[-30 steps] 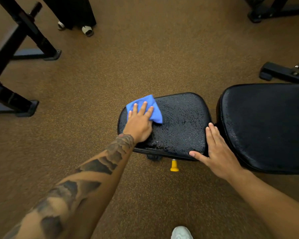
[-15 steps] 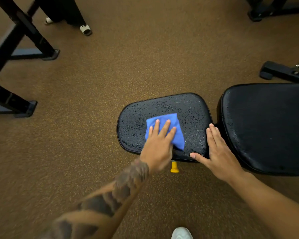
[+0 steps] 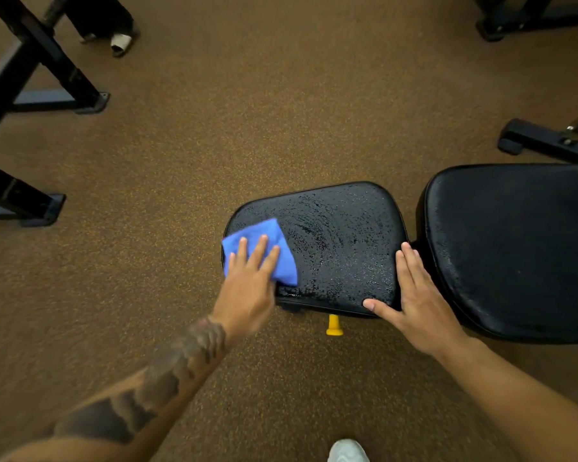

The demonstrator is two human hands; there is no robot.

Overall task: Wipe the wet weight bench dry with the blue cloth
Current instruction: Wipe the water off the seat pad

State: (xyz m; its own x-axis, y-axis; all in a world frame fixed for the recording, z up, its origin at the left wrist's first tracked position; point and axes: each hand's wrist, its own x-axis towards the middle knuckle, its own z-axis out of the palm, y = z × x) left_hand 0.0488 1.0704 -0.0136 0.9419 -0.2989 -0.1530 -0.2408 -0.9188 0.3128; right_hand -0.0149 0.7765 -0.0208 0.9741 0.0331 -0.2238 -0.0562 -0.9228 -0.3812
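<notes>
**Blue cloth pressed flat on left end of seat pad**

- Weight bench seen from above: seat pad (image 3: 341,241) at centre, back pad (image 3: 514,248) just beside it on the right, a narrow gap between the 2.
- Blue cloth (image 3: 276,238) is laid on the left near corner of the seat pad, its left edge reaching the pad's rim.
- Left grip (image 3: 247,288), a bare hand on a tattooed forearm, is released: fingers are held straight and slightly spread, pressed flat on top of the cloth. Nothing is clasped.
- Right grip (image 3: 421,305) is likewise released: palm and straight fingers are laid flat on the right near edge of the seat pad, thumb spread out along the front edge.
- Seat pad is beaded with droplets over centre and right; curved streaks are seen in the middle.
- Back pad possibly speckled with drops along its left edge; glare makes this uncertain.
- A yellow knob (image 3: 334,325) is seen under the seat's front edge.
- Brown speckled floor (image 3: 247,128) all around; black equipment frames (image 3: 30,61) at far left.
</notes>
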